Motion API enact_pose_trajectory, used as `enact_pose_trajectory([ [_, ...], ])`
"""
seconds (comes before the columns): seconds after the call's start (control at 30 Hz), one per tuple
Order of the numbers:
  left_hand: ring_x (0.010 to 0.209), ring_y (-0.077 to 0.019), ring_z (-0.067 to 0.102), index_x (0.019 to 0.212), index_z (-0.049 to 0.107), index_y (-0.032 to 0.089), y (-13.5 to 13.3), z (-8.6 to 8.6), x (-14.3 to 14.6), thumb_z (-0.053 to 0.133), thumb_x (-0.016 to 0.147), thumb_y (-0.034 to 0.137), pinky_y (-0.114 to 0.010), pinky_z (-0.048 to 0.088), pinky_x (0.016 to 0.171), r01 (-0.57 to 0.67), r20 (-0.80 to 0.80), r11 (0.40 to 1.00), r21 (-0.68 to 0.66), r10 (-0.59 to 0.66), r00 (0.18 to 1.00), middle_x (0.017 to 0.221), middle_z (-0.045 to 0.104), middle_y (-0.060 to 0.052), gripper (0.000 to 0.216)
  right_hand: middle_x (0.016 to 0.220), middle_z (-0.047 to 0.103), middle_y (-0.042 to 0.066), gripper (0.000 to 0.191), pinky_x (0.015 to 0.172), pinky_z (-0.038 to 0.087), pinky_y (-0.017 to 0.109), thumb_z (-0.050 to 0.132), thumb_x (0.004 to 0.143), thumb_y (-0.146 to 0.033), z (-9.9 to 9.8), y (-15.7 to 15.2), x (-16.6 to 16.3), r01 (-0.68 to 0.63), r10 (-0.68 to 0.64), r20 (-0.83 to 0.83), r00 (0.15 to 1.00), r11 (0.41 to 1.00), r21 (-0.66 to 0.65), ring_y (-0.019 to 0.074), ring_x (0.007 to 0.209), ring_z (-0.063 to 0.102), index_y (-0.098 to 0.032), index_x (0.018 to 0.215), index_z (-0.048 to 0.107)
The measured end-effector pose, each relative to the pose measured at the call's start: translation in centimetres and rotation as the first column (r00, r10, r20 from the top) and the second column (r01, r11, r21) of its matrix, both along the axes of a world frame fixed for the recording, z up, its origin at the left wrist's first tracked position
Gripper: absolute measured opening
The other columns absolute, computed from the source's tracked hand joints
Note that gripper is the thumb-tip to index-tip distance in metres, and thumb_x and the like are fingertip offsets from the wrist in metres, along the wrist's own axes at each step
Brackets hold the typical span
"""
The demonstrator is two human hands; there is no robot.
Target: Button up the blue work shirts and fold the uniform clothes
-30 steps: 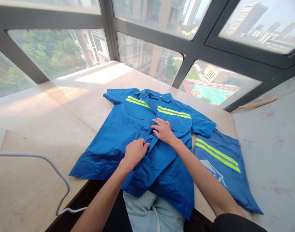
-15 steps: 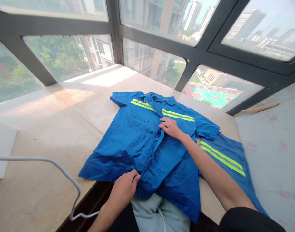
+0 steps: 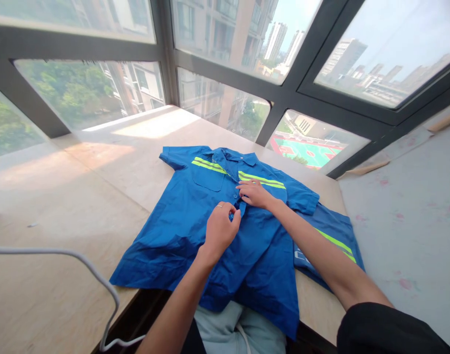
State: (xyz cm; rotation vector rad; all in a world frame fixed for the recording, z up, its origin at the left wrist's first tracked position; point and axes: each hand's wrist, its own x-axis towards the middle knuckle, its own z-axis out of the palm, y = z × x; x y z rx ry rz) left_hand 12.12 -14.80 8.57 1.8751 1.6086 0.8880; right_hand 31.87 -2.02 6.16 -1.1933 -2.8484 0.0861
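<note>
A blue short-sleeved work shirt [image 3: 173, 221] lies front up, its collar toward the windows. Yellow-green and grey reflective stripes cross its chest, and buttons run down the front placket. My left hand [image 3: 223, 226], a ring on one finger, is curled at the placket around mid-chest, thumb and fingers closed on the fabric. Just above and to its right, my right hand [image 3: 257, 193] grips the other front edge below the chest stripe, beside a visible button. The fingertips of both hands partly cover the cloth they hold.
Another blue garment [image 3: 339, 226] with a reflective stripe lies under the shirt's right side. A white cable [image 3: 80, 258] curves across the left of the pale stone ledge [image 3: 44, 236]. Framed windows stand behind; a floral-patterned wall [image 3: 405, 236] is on the right.
My left hand has moved up from the lower placket to mid-chest, close to my right hand. My right hand stays on the front edge. The view has shifted slightly.
</note>
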Motion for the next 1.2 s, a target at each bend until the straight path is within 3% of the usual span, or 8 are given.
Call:
enact_pose_trajectory([
  [0.13,0.107,-0.0234,0.060,0.110,0.062,0.015,5.2,-1.9,0.9,0.053,0.090,0.024,-0.032,0.045,0.094,0.052,-0.193,0.998,-0.044,-0.060,0.979,0.111,0.066,-0.012,0.024,0.104,0.074,0.008,0.015,0.107,0.025,0.050,0.054,0.088,-0.015,0.1,-0.1,0.9,0.038,-0.035,-0.046,0.998,0.998,0.057,0.0272,0.124,0.055,-0.022,0.089,0.067],
  [0.23,0.109,-0.0231,0.060,0.118,0.063,0.017,8.1,-3.4,1.1,0.048,0.092,0.021,-0.032,0.045,0.095,0.082,-0.300,0.994,-0.068,-0.099,0.949,0.115,0.065,-0.012,0.030,0.100,0.072,0.008,0.013,0.106,0.025,0.048,0.054,0.090,-0.017,-0.3,0.1,1.2,0.073,-0.064,-0.091,0.994,0.992,0.102,0.0256,0.112,0.060,-0.021,0.089,0.066],
  [0.37,0.106,-0.0243,0.060,0.115,0.069,0.020,10.7,-5.0,1.4,0.050,0.092,0.027,-0.032,0.046,0.092,0.200,-0.378,0.978,-0.052,-0.204,0.903,0.111,0.065,-0.012,0.030,0.094,0.071,0.007,0.017,0.101,0.026,0.044,0.051,0.093,-0.017,-1.1,0.8,0.8,0.049,-0.038,-0.097,0.995,0.993,0.112,0.0239,0.102,0.060,-0.021,0.091,0.067],
  [0.5,0.101,-0.0226,0.062,0.104,0.075,0.022,12.3,-6.0,1.4,0.050,0.091,0.024,-0.030,0.047,0.087,0.281,-0.367,0.958,-0.056,-0.282,0.887,0.104,0.067,-0.010,0.028,0.097,0.071,0.008,0.017,0.098,0.027,0.042,0.053,0.092,-0.018,-1.8,1.6,0.6,-0.043,0.051,-0.116,0.992,0.996,0.076,0.0250,0.108,0.057,-0.021,0.101,0.067],
  [0.63,0.096,-0.0211,0.064,0.096,0.076,0.023,13.5,-5.9,1.1,0.054,0.084,0.020,-0.028,0.048,0.082,0.282,-0.262,0.948,-0.146,-0.312,0.913,0.098,0.071,-0.006,0.024,0.101,0.070,0.008,0.019,0.095,0.027,0.041,0.060,0.090,-0.020,-2.4,2.3,0.8,-0.108,0.112,-0.172,0.979,0.994,0.032,0.0246,0.105,0.057,-0.022,0.107,0.067],
  [0.9,0.077,-0.0179,0.067,0.077,0.074,0.021,15.6,-5.2,1.0,0.060,0.072,0.014,-0.024,0.045,0.064,0.257,-0.146,0.929,-0.268,-0.303,0.942,0.079,0.075,-0.001,0.016,0.088,0.071,0.004,0.010,0.094,0.029,0.041,0.059,0.091,-0.020,-3.1,2.0,0.8,-0.056,0.092,-0.312,0.946,0.991,0.122,0.0217,0.098,0.059,-0.023,0.087,0.068],
  [1.03,0.065,-0.0146,0.065,0.073,0.070,0.018,16.0,-5.9,1.2,0.068,0.070,0.016,-0.022,0.046,0.058,0.265,0.154,0.909,-0.321,-0.226,0.962,0.066,0.071,-0.001,0.004,0.088,0.072,0.003,0.011,0.096,0.031,0.040,0.055,0.088,-0.016,-3.5,1.1,0.4,0.054,0.024,-0.443,0.896,0.985,0.162,0.0208,0.098,0.063,-0.023,0.085,0.063],
  [1.2,0.056,-0.0132,0.064,0.081,0.065,0.015,15.7,-6.7,1.2,0.075,0.069,0.020,-0.020,0.047,0.049,0.276,0.525,0.842,-0.464,0.010,0.851,0.062,0.068,0.000,0.016,0.087,0.072,0.002,0.012,0.100,0.029,0.041,0.056,0.086,-0.014,-3.9,0.7,-0.2,0.136,-0.045,-0.501,0.864,0.980,0.147,0.0201,0.095,0.065,-0.023,0.086,0.064],
])
